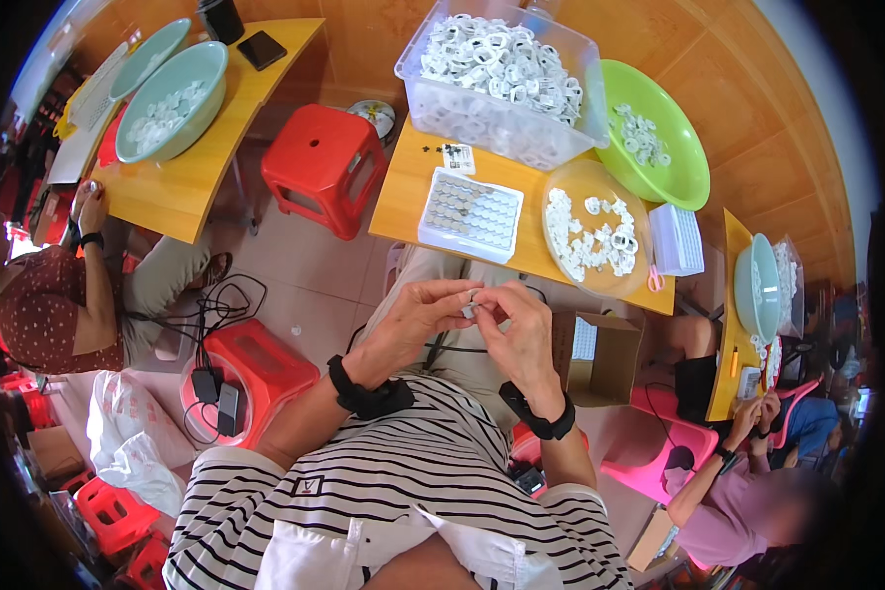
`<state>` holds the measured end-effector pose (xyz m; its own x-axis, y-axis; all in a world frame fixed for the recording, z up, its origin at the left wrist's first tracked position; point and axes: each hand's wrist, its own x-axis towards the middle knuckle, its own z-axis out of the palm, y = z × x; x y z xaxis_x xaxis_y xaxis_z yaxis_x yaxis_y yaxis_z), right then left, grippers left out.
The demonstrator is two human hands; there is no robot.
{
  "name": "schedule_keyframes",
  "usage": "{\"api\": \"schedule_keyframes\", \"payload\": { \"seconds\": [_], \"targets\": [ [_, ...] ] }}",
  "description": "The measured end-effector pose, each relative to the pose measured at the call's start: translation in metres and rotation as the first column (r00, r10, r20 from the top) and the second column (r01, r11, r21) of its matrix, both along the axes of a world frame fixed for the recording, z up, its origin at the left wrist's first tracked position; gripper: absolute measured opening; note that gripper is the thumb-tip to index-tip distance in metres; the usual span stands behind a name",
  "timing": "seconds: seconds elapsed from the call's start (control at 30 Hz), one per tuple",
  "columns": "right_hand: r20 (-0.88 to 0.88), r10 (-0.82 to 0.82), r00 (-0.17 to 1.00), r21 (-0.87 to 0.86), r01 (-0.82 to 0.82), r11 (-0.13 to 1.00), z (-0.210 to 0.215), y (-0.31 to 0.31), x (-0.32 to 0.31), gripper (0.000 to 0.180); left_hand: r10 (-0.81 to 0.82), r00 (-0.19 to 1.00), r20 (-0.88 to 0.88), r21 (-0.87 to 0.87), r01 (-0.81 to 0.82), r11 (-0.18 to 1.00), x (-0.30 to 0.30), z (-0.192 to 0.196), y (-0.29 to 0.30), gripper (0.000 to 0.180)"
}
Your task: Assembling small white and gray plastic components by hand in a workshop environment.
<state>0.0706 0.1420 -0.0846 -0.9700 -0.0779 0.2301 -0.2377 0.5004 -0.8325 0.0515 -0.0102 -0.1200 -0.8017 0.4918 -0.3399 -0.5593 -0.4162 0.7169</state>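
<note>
Small pale plastic part (pixel 469 307) is pinched between both hands over the person's lap, near the front edge of the worktable. From the left, a yellow wooden side tabletop (pixel 172 202) carries a pale-green round plastic basin (pixel 213 77) of white pieces. A black-framed patch (pixel 308 486) marks the striped shirt. A red plastic stool (pixel 310 157) stands on pale floor tiles (pixel 295 270). The left hand (pixel 421 315) has its fingertips closed on the part. On the yellow main tabletop (pixel 398 192), a white card (pixel 459 158) bears dark print too small to read, beyond a white rectangular tray (pixel 462 244) of round discs. The right hand (pixel 519 329) grips the part's other side, fingers bent. Farther right, a lime-green plastic bowl (pixel 686 162) stands before orange-brown wall panelling (pixel 678 49).
</note>
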Motion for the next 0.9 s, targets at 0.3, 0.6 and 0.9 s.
{"api": "schedule_keyframes", "payload": {
  "seconds": [0.3,0.6,0.9],
  "targets": [
    [-0.013,0.020,1.000,0.034,-0.019,0.999,0.005,-0.002,0.003,0.012,0.010,0.999,0.052,0.072,-0.014,0.997,-0.003,0.002,-0.001,0.029],
    [-0.051,0.005,0.999,0.065,-0.001,0.998,0.007,0.010,-0.007,0.013,0.012,1.000,0.005,0.023,-0.012,1.000,-0.005,0.003,0.001,0.029],
    [-0.044,0.096,0.994,0.123,-0.090,0.988,0.008,0.007,-0.007,0.010,-0.005,0.999,-0.034,-0.030,0.004,1.000,-0.002,-0.005,0.000,0.030]
  ]
}}
